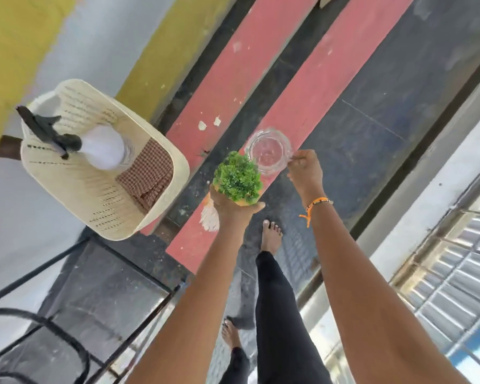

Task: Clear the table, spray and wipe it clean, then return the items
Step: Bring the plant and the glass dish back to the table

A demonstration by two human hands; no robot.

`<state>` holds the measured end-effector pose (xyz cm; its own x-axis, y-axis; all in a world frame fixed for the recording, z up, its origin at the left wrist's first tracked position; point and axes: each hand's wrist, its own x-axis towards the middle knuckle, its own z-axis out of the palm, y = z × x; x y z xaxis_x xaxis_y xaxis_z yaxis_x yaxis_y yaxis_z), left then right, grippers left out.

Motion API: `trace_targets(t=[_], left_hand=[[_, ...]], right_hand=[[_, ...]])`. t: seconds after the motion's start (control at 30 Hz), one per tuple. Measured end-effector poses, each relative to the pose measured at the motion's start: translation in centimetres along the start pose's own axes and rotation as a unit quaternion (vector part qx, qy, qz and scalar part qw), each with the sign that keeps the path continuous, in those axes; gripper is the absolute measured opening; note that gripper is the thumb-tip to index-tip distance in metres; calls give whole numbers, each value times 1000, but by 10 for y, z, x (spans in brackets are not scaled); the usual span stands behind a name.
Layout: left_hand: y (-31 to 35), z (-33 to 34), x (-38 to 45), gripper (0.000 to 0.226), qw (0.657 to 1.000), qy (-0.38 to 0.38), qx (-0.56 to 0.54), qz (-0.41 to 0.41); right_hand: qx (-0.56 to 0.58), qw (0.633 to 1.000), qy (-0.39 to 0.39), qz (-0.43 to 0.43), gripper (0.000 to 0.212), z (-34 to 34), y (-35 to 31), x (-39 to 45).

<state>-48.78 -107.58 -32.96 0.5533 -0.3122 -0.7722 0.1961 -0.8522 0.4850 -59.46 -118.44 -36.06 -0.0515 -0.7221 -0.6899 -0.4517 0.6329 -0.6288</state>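
My left hand holds a small green potted plant from below, with a white tassel hanging beside the hand. My right hand pinches the rim of a clear glass bowl, held just right of the plant. Both are carried in the air above the floor. To the left, a cream plastic basket stands on a glass-topped table with a black metal frame. Inside the basket are a white spray bottle with a black trigger head and a folded checked cloth.
The floor below has dark tiles and pink painted stripes. My legs and bare feet are under my arms. A window grille runs along the right. A yellow and white wall is at the left.
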Motion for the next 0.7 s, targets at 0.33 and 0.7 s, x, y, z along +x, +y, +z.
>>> trace_targets(t=[0.33, 0.7], left_hand=[[-13, 17, 16, 59, 980, 143, -24, 134], [-13, -6, 20, 36, 974, 144, 15, 173]], right_hand=[[-31, 997, 49, -45, 19, 21, 8, 12], [-40, 998, 33, -44, 26, 10, -3, -5]])
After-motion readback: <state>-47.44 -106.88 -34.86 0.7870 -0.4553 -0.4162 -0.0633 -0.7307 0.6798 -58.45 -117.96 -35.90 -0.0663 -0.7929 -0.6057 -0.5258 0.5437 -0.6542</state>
